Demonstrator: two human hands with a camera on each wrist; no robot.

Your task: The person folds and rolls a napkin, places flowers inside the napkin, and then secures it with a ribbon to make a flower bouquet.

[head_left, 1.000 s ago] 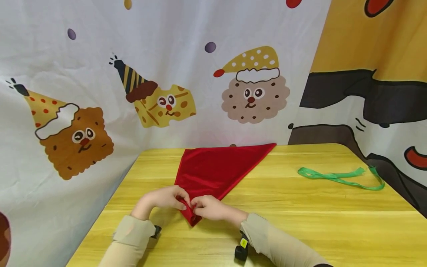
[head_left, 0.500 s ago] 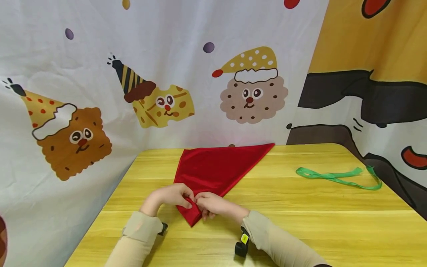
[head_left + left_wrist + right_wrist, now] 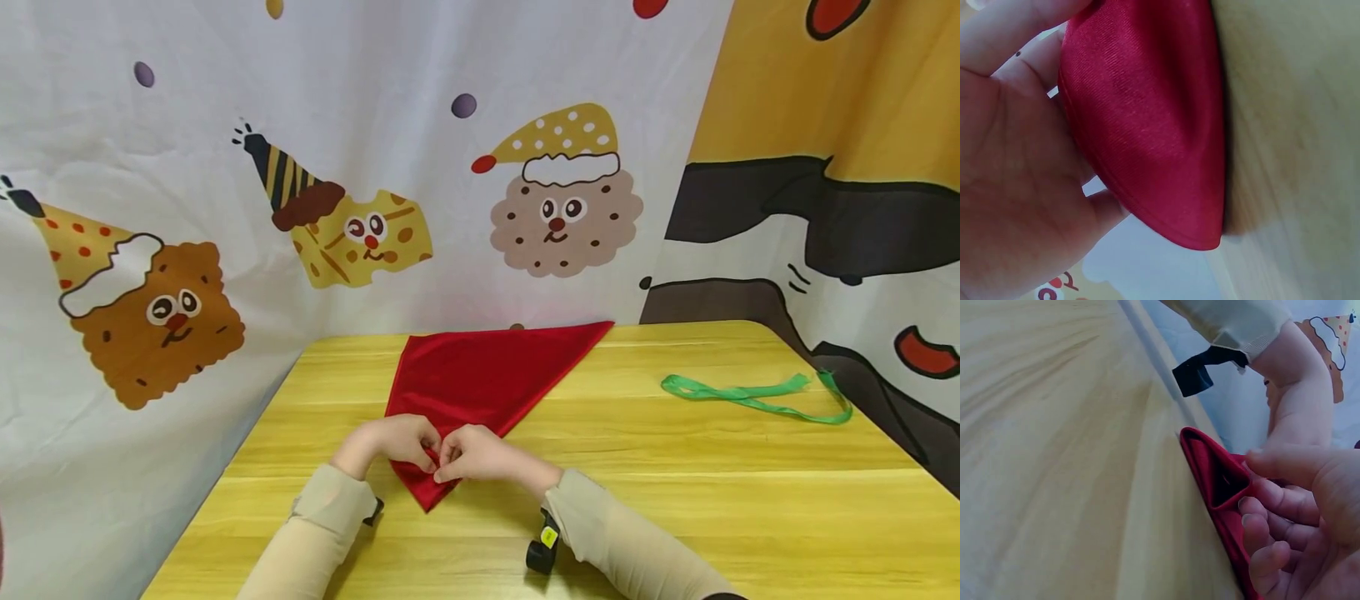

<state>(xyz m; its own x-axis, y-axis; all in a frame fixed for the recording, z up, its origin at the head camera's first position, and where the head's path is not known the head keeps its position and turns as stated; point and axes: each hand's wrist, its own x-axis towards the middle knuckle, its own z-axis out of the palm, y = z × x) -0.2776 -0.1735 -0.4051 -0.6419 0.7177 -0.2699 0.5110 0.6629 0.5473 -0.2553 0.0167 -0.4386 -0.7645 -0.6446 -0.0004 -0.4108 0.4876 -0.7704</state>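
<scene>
In the head view, a red cloth (image 3: 480, 375) lay on the table (image 3: 720, 500), its near corner folded over; the left hand (image 3: 405, 439) and right hand (image 3: 476, 456) pinched the fold together, probably to keep the layers from springing open. A green ribbon (image 3: 750, 395) lay well apart on the right. The yellow label (image 3: 550, 537) by the right wrist was too small to read. In the left wrist view, the cloth partly hid that hand's fingertips. In the right wrist view, the fold formed a hollow loop, thumb and fingers narrowed at its edge.
</scene>
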